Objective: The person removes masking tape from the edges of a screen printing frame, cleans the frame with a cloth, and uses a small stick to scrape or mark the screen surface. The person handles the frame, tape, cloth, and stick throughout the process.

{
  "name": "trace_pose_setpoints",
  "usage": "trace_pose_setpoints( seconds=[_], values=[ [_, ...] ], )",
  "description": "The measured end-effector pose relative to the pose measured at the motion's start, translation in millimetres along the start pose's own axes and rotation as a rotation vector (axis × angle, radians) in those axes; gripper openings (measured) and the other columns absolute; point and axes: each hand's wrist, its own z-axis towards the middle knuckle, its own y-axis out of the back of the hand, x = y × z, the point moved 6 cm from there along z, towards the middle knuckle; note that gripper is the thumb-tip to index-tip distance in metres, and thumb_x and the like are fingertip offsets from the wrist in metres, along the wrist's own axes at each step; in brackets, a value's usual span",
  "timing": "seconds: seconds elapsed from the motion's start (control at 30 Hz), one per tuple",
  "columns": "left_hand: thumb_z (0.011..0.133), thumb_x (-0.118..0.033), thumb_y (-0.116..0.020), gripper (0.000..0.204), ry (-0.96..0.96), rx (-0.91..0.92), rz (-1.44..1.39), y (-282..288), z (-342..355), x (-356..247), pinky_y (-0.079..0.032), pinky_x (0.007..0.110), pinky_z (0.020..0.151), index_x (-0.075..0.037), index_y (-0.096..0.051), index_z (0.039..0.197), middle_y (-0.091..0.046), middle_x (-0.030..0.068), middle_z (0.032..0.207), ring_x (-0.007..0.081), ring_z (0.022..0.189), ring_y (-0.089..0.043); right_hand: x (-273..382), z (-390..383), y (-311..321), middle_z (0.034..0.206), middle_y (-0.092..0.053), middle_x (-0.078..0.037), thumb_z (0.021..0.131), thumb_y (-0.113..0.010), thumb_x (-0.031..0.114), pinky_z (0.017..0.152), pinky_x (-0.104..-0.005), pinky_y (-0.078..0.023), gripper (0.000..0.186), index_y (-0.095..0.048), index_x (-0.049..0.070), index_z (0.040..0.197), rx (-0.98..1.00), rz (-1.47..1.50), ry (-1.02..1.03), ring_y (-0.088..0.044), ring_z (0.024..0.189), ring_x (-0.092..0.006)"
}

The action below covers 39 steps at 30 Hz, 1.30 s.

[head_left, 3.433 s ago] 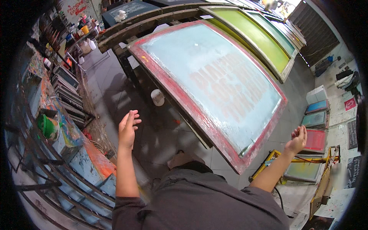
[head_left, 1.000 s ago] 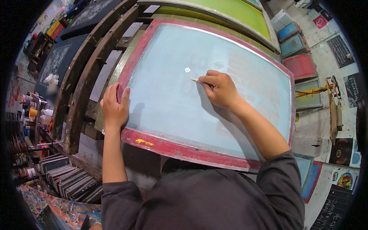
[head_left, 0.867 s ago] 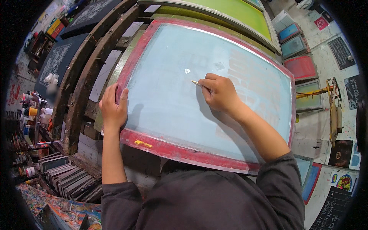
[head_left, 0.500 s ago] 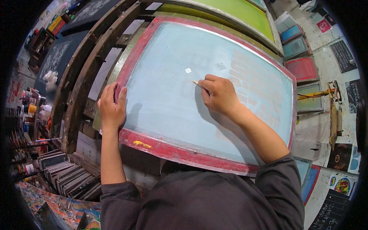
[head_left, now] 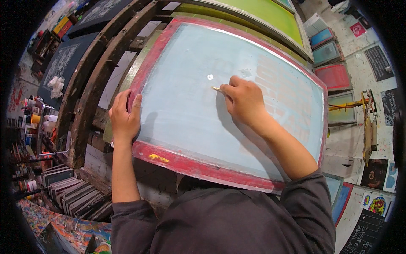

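A screen printing frame point(head_left: 198, 171) with worn red edges lies tilted in front of me, its pale blue mesh point(head_left: 177, 114) stretched across it. My left hand point(head_left: 124, 115) grips the frame's left edge, thumb on the inner side and fingers over the outside. Over the middle of the mesh, my right hand point(head_left: 245, 99) pinches a thin, pale, pointed stick point(head_left: 216, 89); its exact kind cannot be made out. The stick's tip is at or just above the mesh, below a small white diamond-shaped mark point(head_left: 210, 77). Faint block lettering shows on the mesh at right, partly behind my right hand.
Dark wooden rails point(head_left: 95, 80) run along the left, with black printed panels point(head_left: 63, 70) beyond. A yellow-green screen point(head_left: 270, 19) lies behind the frame. Several small screens point(head_left: 334, 76) lean at the right wall. Stacked frames point(head_left: 76, 192) and paint containers point(head_left: 34, 119) stand at lower left.
My right hand has shifted slightly up and right, its stick tip staying nearly in place at a flatter slant. My left hand keeps its grip on the frame.
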Motion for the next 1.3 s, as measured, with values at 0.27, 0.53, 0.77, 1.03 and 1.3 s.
trace_pose_setpoints(
  seconds=[0.27,0.53,0.77,1.03,1.3],
  values=[
    [0.082,-0.038,-0.060,0.044,0.008,-0.017,0.020,-1.6,0.3,0.8,-0.038,0.039,0.088,-0.003,-0.058,0.107,-0.057,0.0142,0.110,0.0302,0.103,-0.055,-21.3,0.5,23.3,0.100,-0.049,-0.006,0.066,-0.063,0.001,0.068,-0.0305,-0.043,0.022,-0.068,0.013,0.084,-0.077,0.212,0.065,-0.050,0.084,-0.0233],
    [0.081,-0.037,-0.062,0.042,-0.015,-0.027,0.006,-2.7,0.4,3.2,-0.038,0.039,0.088,-0.003,-0.057,0.106,-0.057,0.0132,0.109,0.0293,0.102,-0.055,-21.9,-15.1,16.7,0.082,-0.058,-0.010,0.074,-0.068,0.019,0.068,-0.0346,-0.045,0.016,-0.067,0.005,0.082,0.047,0.201,-0.318,-0.057,0.074,-0.0266],
    [0.080,-0.034,-0.063,0.040,-0.015,-0.022,0.019,0.3,0.1,-1.2,-0.038,0.039,0.087,-0.003,-0.057,0.105,-0.058,0.0132,0.108,0.0295,0.101,-0.055,-0.9,-17.2,10.8,0.079,-0.059,-0.008,0.076,-0.061,0.010,0.066,-0.0394,-0.044,0.007,-0.066,0.006,0.081,0.103,0.000,-0.260,-0.057,0.073,-0.0290],
    [0.079,-0.033,-0.064,0.040,-0.024,-0.032,0.003,0.7,0.4,-1.7,-0.040,0.039,0.086,-0.003,-0.057,0.105,-0.058,0.0135,0.107,0.0298,0.100,-0.055,-1.8,-10.9,5.1,0.075,-0.057,-0.014,0.081,-0.053,0.009,0.062,-0.0431,-0.044,0.012,-0.062,0.004,0.088,0.069,0.210,-0.233,-0.057,0.069,-0.0327],
    [0.079,-0.033,-0.064,0.040,-0.023,-0.041,0.001,0.4,0.9,-0.7,-0.040,0.039,0.085,-0.003,-0.058,0.104,-0.058,0.0138,0.107,0.0297,0.100,-0.055,1.4,-9.4,-0.2,0.070,-0.056,-0.014,0.079,-0.058,0.003,0.055,-0.0384,-0.042,0.012,-0.064,0.002,0.089,0.042,0.252,-0.150,-0.055,0.062,-0.0314]
  ],
)
